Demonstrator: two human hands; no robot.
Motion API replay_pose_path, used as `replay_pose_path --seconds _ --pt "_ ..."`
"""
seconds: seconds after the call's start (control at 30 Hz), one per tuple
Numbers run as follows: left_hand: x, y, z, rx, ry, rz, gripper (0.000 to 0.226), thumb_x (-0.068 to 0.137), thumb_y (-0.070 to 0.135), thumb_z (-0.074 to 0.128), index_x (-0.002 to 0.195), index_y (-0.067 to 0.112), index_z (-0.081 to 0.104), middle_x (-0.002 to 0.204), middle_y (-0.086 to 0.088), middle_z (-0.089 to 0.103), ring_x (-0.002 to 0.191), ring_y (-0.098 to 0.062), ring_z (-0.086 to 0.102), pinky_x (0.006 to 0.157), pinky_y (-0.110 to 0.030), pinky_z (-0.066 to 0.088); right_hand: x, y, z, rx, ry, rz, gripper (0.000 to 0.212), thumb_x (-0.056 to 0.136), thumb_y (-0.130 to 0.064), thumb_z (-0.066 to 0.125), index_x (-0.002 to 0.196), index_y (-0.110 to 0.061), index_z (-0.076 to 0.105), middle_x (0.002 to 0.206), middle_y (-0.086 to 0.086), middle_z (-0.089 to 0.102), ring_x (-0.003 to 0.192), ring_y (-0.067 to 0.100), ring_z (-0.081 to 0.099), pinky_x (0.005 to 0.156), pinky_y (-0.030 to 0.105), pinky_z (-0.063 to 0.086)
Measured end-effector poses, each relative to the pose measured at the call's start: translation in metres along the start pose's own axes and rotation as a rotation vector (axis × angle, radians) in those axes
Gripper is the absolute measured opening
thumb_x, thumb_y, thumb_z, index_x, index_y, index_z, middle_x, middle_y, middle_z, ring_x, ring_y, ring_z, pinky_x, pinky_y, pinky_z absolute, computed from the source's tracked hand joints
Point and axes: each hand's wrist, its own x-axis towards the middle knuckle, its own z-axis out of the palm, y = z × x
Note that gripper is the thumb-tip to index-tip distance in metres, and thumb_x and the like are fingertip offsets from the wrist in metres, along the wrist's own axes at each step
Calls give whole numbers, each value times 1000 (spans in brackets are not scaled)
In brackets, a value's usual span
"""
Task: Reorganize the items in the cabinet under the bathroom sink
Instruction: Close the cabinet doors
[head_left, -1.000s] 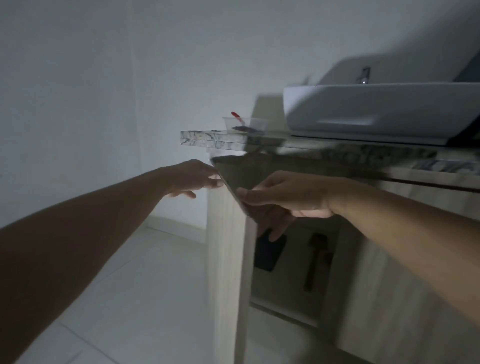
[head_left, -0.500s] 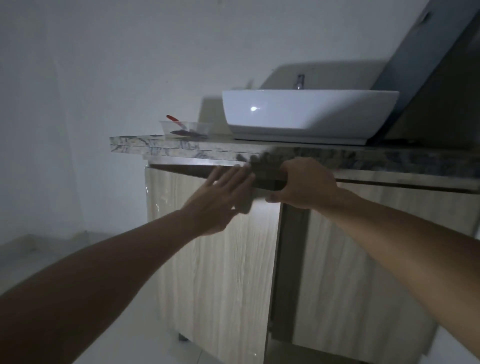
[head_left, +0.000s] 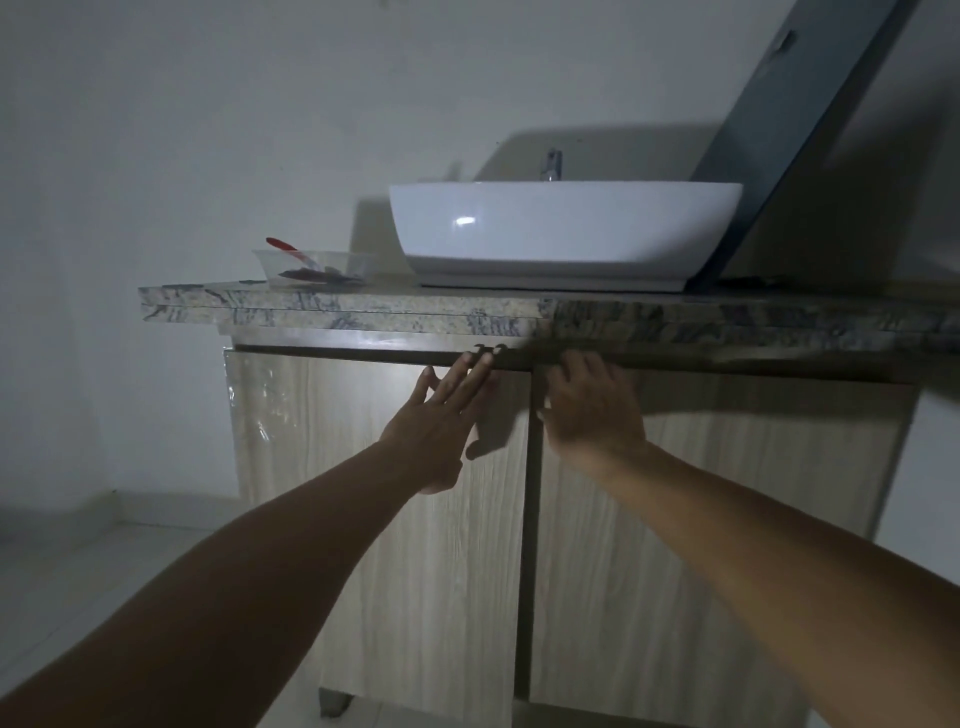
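Dim bathroom: speckled stone worktop (head_left: 363, 312) carrying white basin (head_left: 561, 234); below, left hand (head_left: 441, 415) flat, open on cabinet door (head_left: 415, 571); right hand (head_left: 592, 405) open, fingers curled at door top.

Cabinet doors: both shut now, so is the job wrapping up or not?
Probably wrapping up. Both doors, left door and right door, look shut. Left hand and right hand rest open, flat against their tops. The inside is hidden, so the reorganizing can't be confirmed.
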Motion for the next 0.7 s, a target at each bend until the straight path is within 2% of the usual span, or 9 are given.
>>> replay_pose_path --seconds 0.07,0.17,0.33,0.43,0.6,0.7 --pt "6 2 1 1 -12 -11 108 88 43 59 147 10 -25 146 -9 -43 138 -29 -34 119 -53 2 -10 11 9 24 -76 -56 42 71 -10 74 111 -3 63 115 12 58 108 31 54 89 42 46" --pt "12 3 7 2 -16 -35 110 86 44 62 148 11 -22 146 -9 -43 139 -28 -33 119 -52 -1 -25 24 21 14 -75 -127 53 53 5 75 105 9 67 105 23 65 96 40 62 82 48 55" --pt "21 14 14 -58 -41 -129 113 86 54 58 145 12 -29 146 -8 -45 137 -28 -37 119 -52 -1 -30 30 29 34 -93 -165 68 54 6 74 120 8 59 125 25 58 115 42 56 88 51 53" --pt "21 23 15 -103 -35 -164 114 85 55 58 146 11 -28 147 -9 -44 134 -28 -40 119 -55 7 -30 30 30 37 -49 -113 75 50 8 73 123 0 58 121 20 56 109 40 53 88 53 47" --pt "22 19 13 -116 -83 -146 119 83 51 64 144 11 -30 144 -8 -47 134 -29 -39 119 -55 6 -33 37 32 -3 15 -121 68 55 12 64 122 -2 60 118 21 57 108 40 53 90 53 45" --pt "23 16 9 -138 -110 -132 123 81 47 69 144 12 -31 144 -7 -48 136 -28 -38 119 -54 5 -29 37 33 -4 -15 -120 73 47 11 75 118 -3 62 117 21 56 107 42 52 87 51 47"
